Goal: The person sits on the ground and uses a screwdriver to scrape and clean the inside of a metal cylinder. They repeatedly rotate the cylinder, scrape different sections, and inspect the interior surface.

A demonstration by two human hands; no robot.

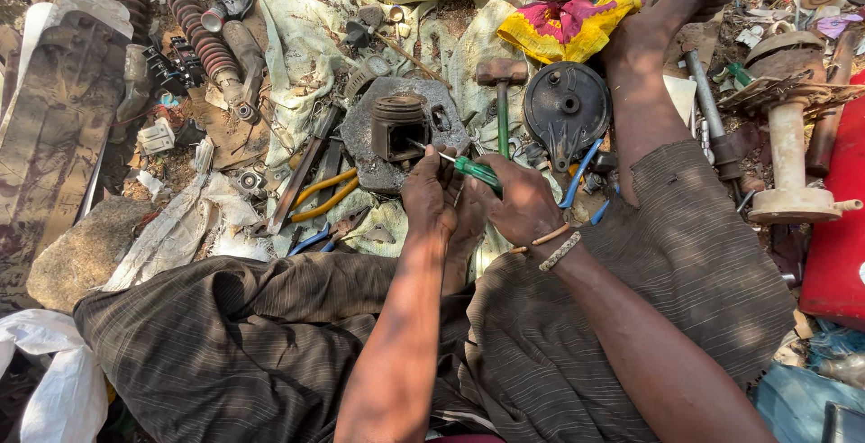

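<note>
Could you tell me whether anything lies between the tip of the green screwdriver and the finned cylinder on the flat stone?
Nothing visible does. The right hand holds the green screwdriver, its shaft passing the left hand, and the tip reaches the finned cylinder across bare stone.

Screwdriver handle glossy green plastic; cylinder dull grimy metal; trousers ribbed cloth.

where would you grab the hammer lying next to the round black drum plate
Take the hammer by its green handle, low on the shaft, coming from above on the person's side. It lies flat with the brown head pointing away and the handle running back toward the hands, so the near end is closest. The black drum plate crowds its right side; the finned cylinder sits to its left.
</note>
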